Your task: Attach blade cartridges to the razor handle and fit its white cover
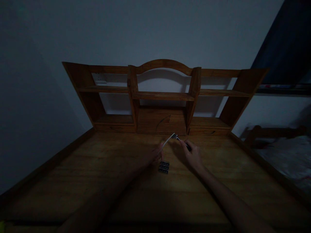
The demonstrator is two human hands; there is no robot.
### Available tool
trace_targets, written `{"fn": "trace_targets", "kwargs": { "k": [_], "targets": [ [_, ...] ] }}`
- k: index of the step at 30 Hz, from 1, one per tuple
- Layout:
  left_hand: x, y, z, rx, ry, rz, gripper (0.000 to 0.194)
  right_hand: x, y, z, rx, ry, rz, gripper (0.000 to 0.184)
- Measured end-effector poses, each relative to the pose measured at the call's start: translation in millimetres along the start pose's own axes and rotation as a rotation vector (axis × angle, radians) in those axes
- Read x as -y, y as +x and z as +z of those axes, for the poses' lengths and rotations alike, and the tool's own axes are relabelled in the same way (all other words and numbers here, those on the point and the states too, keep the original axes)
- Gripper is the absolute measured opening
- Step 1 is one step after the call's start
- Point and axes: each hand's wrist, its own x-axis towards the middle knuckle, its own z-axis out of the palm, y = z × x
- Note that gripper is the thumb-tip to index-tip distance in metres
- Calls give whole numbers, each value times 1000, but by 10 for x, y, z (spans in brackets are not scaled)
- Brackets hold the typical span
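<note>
My left hand [157, 154] is closed on a thin, curved white strip [167, 139], which rises to the right from the fingers. In my right hand [191, 152] is a small dark-handled tool [178, 138] with a shiny neck and a flat greyish head. The strip's far end meets or overlaps the tool's head; in this dim light I cannot tell whether they touch. Just below my left hand, a small dark flat piece [164, 167] with several rows of lighter marks lies on the wooden desk [116, 161].
Along the desk's back edge stands a wooden shelf unit [164, 95] with side compartments and low drawers. A raised wooden rim [267, 165] borders the desk's right side. Beyond it lies a pale, crumpled, plastic-like heap [289, 155]. A dark window or curtain [286, 45] is at upper right.
</note>
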Motion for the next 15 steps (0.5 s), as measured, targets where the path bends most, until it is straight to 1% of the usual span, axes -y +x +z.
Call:
{"fn": "trace_targets", "kwargs": {
  "k": [4, 7, 9, 12, 15],
  "targets": [
    [34, 36, -5, 5, -20, -40, 62, 4, 7, -10, -9, 2, 9, 39],
    [43, 42, 2, -22, -16, -78, 63, 10, 9, -5, 33, 21, -5, 40],
    [33, 15, 16, -16, -38, -66, 62, 10, 12, -3, 59, 44, -9, 41],
    [3, -46, 38, -1, -69, -15, 59, 0, 17, -5, 54, 78, 3, 41],
    [-14, -71, 45, -3, -77, -20, 58, -14, 20, -5, 56, 94, 12, 42]
  ]
}}
